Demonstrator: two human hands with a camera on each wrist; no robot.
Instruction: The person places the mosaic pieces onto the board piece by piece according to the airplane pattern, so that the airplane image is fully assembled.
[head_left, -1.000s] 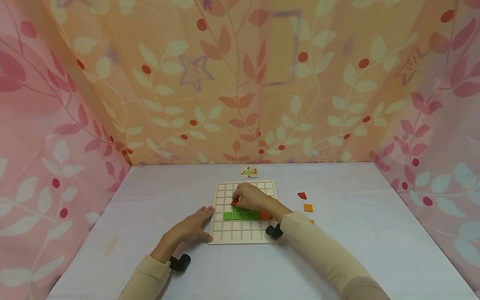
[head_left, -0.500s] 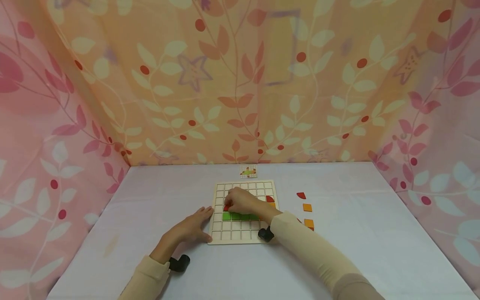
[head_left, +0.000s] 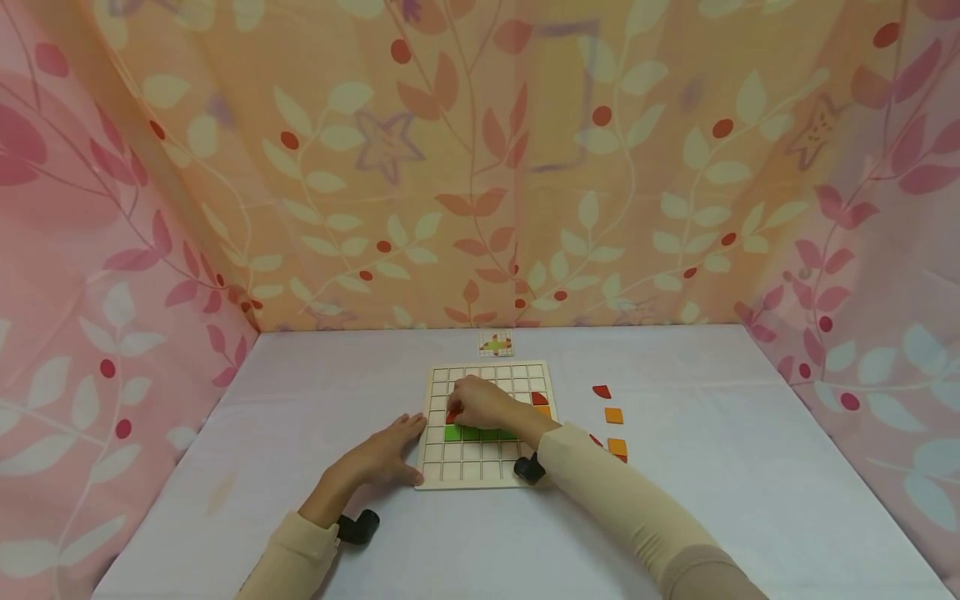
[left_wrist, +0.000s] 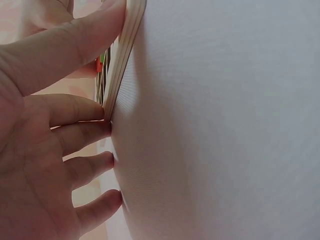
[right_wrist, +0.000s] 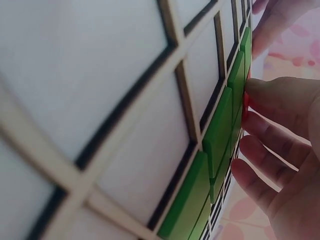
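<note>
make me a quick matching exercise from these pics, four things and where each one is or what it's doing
1. left hand
2. right hand
3. small patterned card
4. two loose orange squares

A. beyond the far edge of the grid board
B. pinching a red piece
C. on the table, right of the board
D. at the board's left edge

Pairs: 1-D, 2-B, 3-A, 4-C

**No legible lettering**

No word, brand or number can be read. Just beyond the far edge of the grid board (head_left: 480,472), a small card (head_left: 496,343) bears a coloured pattern on squares, its details too small to tell.
</note>
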